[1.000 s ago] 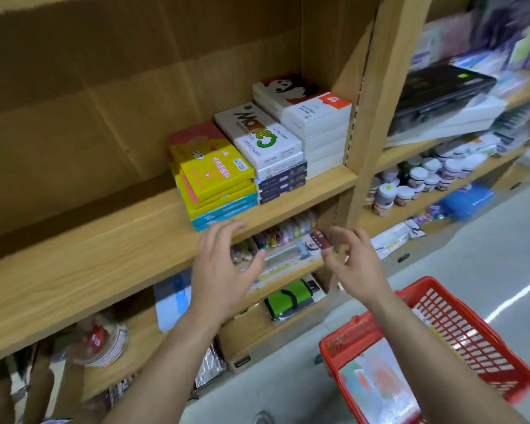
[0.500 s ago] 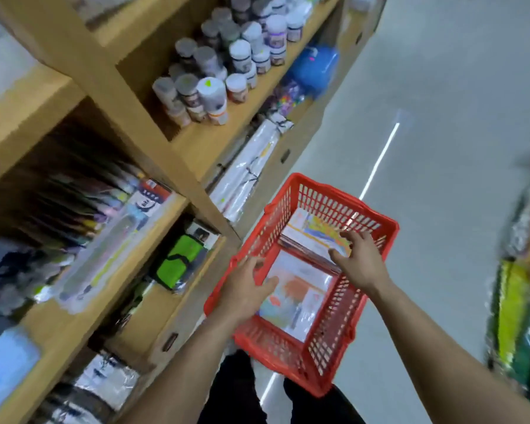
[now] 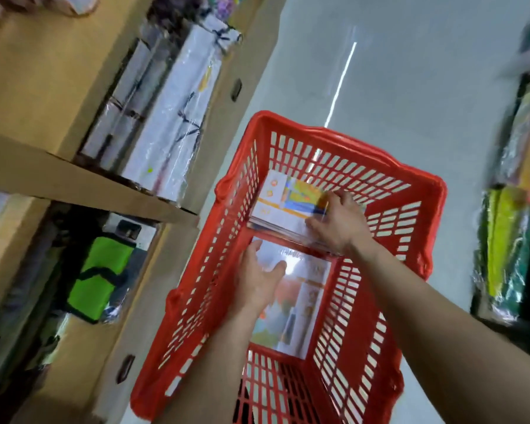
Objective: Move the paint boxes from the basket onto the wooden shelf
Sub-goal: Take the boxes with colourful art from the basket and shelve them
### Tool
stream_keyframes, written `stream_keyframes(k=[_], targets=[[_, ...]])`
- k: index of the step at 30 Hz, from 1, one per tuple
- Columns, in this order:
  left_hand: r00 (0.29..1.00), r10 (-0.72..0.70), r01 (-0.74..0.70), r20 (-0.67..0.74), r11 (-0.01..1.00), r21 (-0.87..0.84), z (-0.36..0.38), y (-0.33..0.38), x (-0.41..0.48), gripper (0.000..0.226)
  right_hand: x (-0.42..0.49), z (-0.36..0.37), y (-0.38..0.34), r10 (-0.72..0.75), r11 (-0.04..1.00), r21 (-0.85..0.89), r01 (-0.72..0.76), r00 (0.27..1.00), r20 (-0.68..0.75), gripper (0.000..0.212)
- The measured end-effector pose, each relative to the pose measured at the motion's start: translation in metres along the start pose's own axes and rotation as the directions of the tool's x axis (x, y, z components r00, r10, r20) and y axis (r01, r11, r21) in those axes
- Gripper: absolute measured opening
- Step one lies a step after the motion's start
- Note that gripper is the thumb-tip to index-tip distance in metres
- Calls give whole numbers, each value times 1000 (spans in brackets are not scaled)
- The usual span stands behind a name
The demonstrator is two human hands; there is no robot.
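Note:
A red plastic basket stands on the floor, seen from above. Two flat paint boxes lie in it. The far paint box is white with orange and yellow print, and my right hand has its fingers curled over that box's right edge. The near paint box is shiny, in clear wrap with an orange picture. My left hand lies on its upper left corner, thumb spread apart. The wooden shelf runs along the left; its upper boards are out of view.
On the lower shelf boards lie long wrapped white packs and a green bag with black straps. Bright wrapped goods hang on a rack at the right. Grey floor stretches beyond the basket.
My view has swung from the shelf's box stacks down to the basket. Both hands dropped from shelf height into the basket; the right has closed on the far box and the left has settled on the near one.

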State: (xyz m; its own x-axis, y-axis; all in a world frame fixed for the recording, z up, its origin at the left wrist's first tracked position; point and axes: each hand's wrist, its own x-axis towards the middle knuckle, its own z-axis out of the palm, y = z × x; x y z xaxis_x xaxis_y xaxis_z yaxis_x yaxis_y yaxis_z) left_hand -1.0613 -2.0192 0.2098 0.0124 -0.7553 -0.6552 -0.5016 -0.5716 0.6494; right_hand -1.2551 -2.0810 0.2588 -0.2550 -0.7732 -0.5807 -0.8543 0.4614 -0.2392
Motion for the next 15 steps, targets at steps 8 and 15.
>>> stream_keyframes(k=[8, 15], targets=[[997, 72, -74, 29, 993, 97, -6, -33, 4, 66, 6, 36, 12, 44, 987, -148, -58, 994, -96, 111], [997, 64, -67, 43, 995, 71, -7, -27, 8, 64, 18, 40, 19, 73, 987, -136, -83, 994, -76, 123]])
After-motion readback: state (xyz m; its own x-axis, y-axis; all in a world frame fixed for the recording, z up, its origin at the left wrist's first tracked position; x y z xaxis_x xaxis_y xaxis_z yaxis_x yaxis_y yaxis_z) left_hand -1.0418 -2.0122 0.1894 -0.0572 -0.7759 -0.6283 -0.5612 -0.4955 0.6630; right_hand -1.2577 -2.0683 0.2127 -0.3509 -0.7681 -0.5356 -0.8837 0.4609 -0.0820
